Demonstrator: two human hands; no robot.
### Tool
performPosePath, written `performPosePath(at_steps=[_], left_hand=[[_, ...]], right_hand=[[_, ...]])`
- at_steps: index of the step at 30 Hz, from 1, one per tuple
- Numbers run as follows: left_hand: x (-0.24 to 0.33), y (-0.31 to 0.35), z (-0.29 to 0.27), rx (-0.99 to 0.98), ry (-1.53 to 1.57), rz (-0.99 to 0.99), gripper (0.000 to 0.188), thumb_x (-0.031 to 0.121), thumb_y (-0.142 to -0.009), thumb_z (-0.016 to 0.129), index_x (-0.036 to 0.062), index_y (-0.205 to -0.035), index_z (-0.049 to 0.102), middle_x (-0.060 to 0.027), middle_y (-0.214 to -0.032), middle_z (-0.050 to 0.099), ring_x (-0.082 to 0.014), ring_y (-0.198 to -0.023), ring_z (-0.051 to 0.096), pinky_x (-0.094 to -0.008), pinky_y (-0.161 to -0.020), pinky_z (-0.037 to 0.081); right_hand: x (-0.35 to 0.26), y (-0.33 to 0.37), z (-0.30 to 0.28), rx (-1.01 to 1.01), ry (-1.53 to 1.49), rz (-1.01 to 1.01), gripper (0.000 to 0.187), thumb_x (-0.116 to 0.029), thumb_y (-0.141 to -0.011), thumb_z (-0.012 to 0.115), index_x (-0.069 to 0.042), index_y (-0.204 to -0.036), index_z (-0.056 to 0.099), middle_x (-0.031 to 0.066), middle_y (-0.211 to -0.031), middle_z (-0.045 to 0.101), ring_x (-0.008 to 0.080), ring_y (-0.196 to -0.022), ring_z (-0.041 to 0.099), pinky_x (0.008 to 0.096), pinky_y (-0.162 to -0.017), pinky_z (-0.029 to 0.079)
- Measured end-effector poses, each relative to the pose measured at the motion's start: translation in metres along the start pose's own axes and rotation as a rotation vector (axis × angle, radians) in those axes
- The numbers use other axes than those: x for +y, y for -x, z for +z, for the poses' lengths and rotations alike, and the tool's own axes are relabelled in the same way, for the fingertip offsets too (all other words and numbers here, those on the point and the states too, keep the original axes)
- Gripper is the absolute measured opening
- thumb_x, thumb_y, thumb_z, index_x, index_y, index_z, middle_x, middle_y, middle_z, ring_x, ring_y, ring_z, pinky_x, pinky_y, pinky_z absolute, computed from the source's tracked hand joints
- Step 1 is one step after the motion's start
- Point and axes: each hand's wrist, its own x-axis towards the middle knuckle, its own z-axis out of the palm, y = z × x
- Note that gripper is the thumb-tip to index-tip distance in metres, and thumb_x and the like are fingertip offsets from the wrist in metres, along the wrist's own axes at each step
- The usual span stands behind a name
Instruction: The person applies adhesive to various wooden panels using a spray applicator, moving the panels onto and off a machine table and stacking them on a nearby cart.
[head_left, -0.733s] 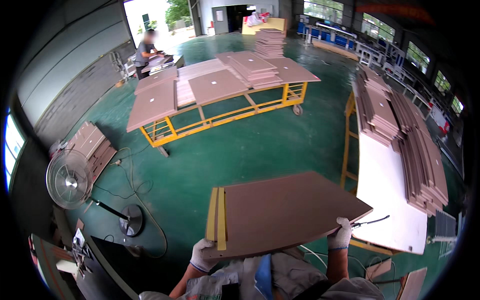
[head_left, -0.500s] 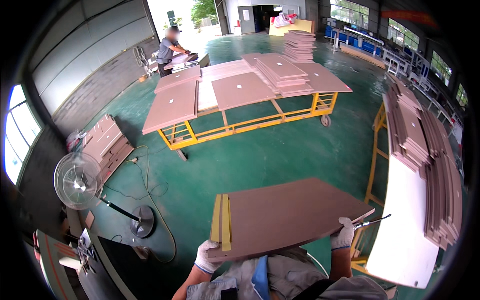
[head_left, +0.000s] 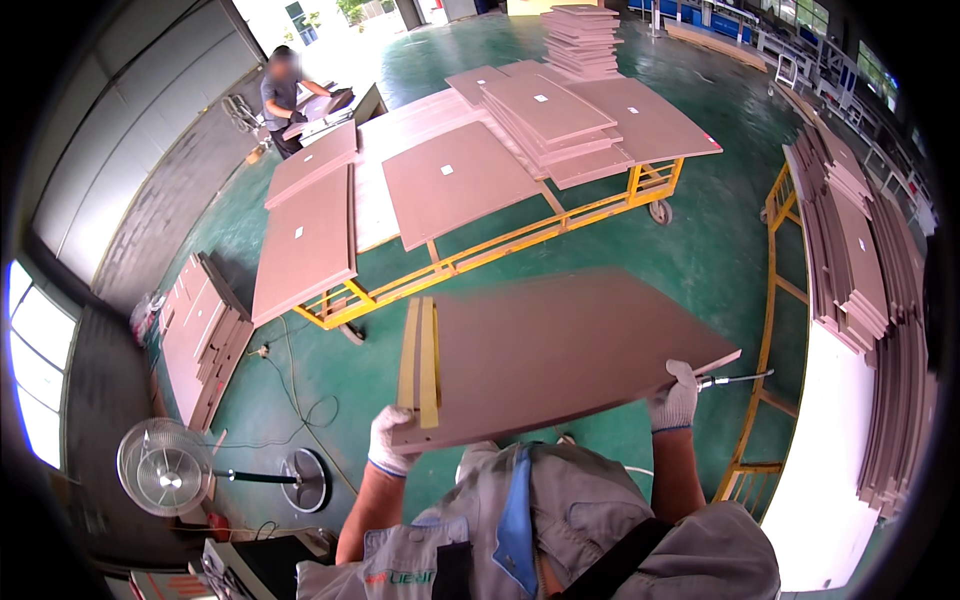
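Note:
A large brown board (head_left: 560,355) is held out in front of my body, its near edge toward me. My gloved left hand (head_left: 391,441) is closed round the board's near left corner. Beside that hand, yellow strips (head_left: 428,365) lie along the board's left end. My gloved right hand (head_left: 675,398) grips the near right edge. From the right hand a slim tool with a thin metal rod (head_left: 738,379) sticks out to the right; the fingers hide its handle, so its kind is unclear.
Ahead stands a yellow-framed wheeled cart (head_left: 450,268) bearing several brown panels. Another rack (head_left: 772,330) with stacked panels is at right. A panel stack (head_left: 205,335) and a standing fan (head_left: 170,480) are at left, with cables (head_left: 292,375) on the floor. A co-worker (head_left: 282,95) handles a panel at far left.
The board and both my hands have risen in the view, and the cart looks closer. My grip on the board is the same. The co-worker's arms have shifted.

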Motion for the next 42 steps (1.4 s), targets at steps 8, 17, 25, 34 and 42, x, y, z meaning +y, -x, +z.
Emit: performPosePath(at_steps=[8, 17, 25, 34, 42], left_hand=[[0.139, -0.186, -0.031, -0.128, 0.029, -0.096, 0.063, 0.018, -0.082, 0.063, -0.0110, -0.137, 0.056, -0.0281, -0.125, 0.068, -0.0434, -0.114, 0.068, -0.0546, -0.101, 0.055], [0.308, -0.415, -0.109, -0.423, 0.057, -0.390, 0.067, 0.016, -0.082, 0.062, -0.0088, -0.143, 0.051, -0.0257, -0.136, 0.064, -0.0416, -0.122, 0.064, -0.0527, -0.106, 0.052], [0.405, -0.550, -0.197, -0.414, -0.060, -0.363, 0.073, 0.033, -0.090, 0.061, -0.0056, -0.150, 0.046, -0.0228, -0.145, 0.060, -0.0399, -0.127, 0.062, -0.0537, -0.109, 0.049], [0.253, -0.514, -0.085, -0.001, -0.058, -0.128, 0.034, 0.017, -0.100, 0.065, 0.0010, -0.129, 0.061, -0.0100, -0.122, 0.067, -0.0258, -0.120, 0.061, -0.0568, -0.104, 0.051], [0.380, -0.676, -0.181, 0.380, -0.653, 0.306, 0.032, 0.021, -0.096, 0.069, -0.0084, -0.109, 0.069, -0.0117, -0.096, 0.071, -0.0211, -0.083, 0.064, -0.0386, -0.075, 0.053]], right_hand=[[0.074, -0.069, 0.111, 0.015, -0.072, -0.088, 0.039, -0.003, -0.083, 0.064, -0.003, -0.122, 0.059, 0.0096, -0.114, 0.065, 0.0291, -0.109, 0.067, 0.0466, -0.099, 0.056], [0.225, -0.122, 0.197, 0.265, -0.119, -0.312, 0.045, 0.000, -0.082, 0.064, -0.004, -0.126, 0.061, 0.0088, -0.119, 0.066, 0.0287, -0.111, 0.066, 0.0438, -0.104, 0.055], [0.269, -0.124, 0.234, 0.716, 0.209, -0.314, 0.016, -0.021, -0.093, 0.070, -0.012, -0.085, 0.060, 0.0046, -0.062, 0.055, 0.0183, -0.047, 0.049, 0.0343, -0.043, 0.042], [0.391, -0.097, 0.289, 0.301, 0.493, 0.326, 0.009, -0.016, -0.098, 0.065, -0.008, -0.095, 0.062, 0.0068, -0.075, 0.063, 0.0160, -0.061, 0.059, 0.0300, -0.051, 0.046], [0.389, -0.130, 0.359, -0.010, 1.020, 0.154, 0.032, -0.023, -0.102, 0.068, 0.003, -0.121, 0.071, 0.0137, -0.095, 0.077, 0.0116, -0.064, 0.066, 0.0264, -0.055, 0.052]])
